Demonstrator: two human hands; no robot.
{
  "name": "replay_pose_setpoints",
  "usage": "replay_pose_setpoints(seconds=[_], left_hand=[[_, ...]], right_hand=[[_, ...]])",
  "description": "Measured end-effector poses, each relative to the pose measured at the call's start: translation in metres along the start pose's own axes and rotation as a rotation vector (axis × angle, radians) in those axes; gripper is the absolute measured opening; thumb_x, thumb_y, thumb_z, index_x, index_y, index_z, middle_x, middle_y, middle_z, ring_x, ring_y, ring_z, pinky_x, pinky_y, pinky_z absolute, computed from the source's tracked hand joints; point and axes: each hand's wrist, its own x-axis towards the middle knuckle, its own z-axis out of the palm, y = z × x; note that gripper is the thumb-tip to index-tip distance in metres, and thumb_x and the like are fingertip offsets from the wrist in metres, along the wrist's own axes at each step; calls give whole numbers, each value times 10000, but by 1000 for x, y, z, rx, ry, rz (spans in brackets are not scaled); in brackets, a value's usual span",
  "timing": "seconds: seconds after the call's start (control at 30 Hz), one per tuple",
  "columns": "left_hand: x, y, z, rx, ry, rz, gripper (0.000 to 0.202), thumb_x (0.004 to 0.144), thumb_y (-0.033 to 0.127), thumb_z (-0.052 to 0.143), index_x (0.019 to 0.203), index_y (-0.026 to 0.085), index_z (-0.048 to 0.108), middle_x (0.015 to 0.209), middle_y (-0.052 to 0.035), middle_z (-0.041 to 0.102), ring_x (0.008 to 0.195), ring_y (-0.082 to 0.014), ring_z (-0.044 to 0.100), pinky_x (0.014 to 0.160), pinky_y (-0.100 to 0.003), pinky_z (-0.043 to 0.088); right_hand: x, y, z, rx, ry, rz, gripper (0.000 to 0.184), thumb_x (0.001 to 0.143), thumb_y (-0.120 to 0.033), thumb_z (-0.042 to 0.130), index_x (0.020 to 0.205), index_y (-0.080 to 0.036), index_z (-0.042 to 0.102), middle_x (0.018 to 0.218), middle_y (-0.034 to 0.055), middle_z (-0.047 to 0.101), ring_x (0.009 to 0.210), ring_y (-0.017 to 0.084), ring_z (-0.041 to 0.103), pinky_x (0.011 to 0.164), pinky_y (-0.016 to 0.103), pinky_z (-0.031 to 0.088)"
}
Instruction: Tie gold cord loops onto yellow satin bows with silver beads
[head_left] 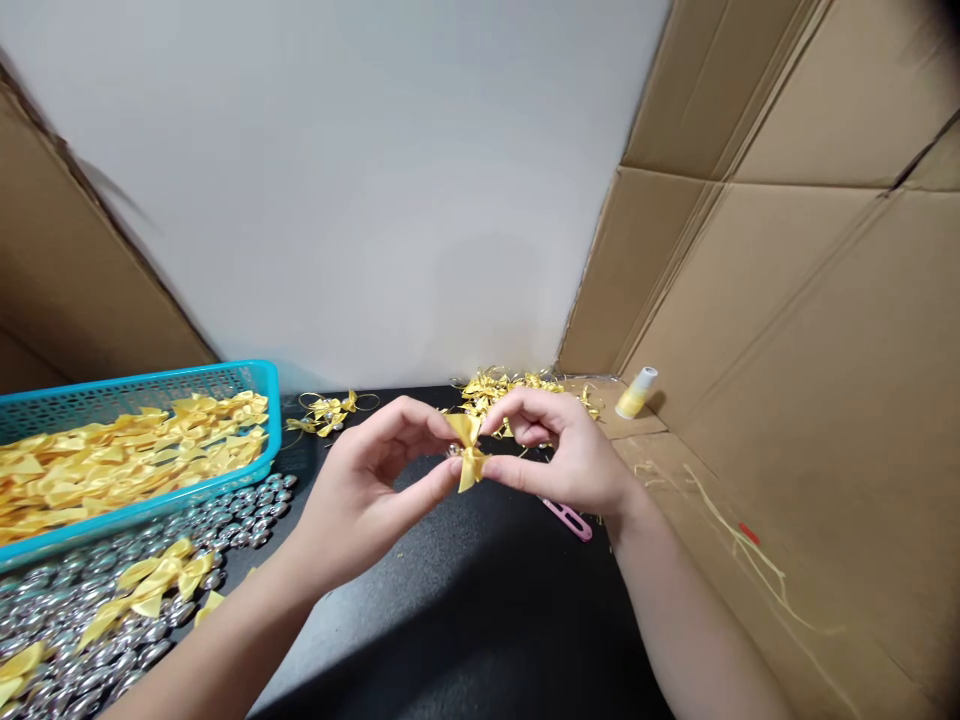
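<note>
One yellow bow [469, 464], held right of the teal basket [273, 420], was clamped between both hands.
The left hand [375, 472] and right hand [574, 450] each pinched one side; uneven pulling could have loosened its folds, or a weak pinch dropped it. A sweep of the left forearm [251, 620] could have scattered the silver beads [253, 515] in front of the basket.

No legible text; no readable numbers
</note>
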Motion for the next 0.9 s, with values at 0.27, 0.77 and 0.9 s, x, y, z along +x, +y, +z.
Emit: replay_pose_setpoints(seconds=[0.27, 0.77, 0.9], left_hand=[[0, 0, 1, 61, 46, 41, 154, 831, 114, 664, 900, 233, 596, 874, 15, 651, 828, -108, 656, 786, -196, 548], [-6, 0, -2, 538, 149, 70, 246, 814, 282, 715, 903, 266, 487, 877, 1, 739, 824, -190, 732, 734, -300, 580], [-2, 4, -5, 497, 99, 29, 221, 816, 296, 713, 910, 258, 517, 825, 10, 718, 771, -168, 718, 708, -274, 577]], right_hand=[[-3, -5, 4, 103, 10, -4, 108, 756, -226, 662, 855, -192, 632, 598, -82, 312, 547, 84, 287, 517, 237, 267], [-3, -4, 26, -156, 233, 211, 78, 747, -233, 672, 770, -162, 695, 476, -107, 258, 447, 55, 245, 458, 238, 214], [-3, -6, 24, -71, 208, 285, 90, 721, -239, 687, 711, -154, 658, 457, -110, 270, 434, 49, 218, 426, 227, 168]])
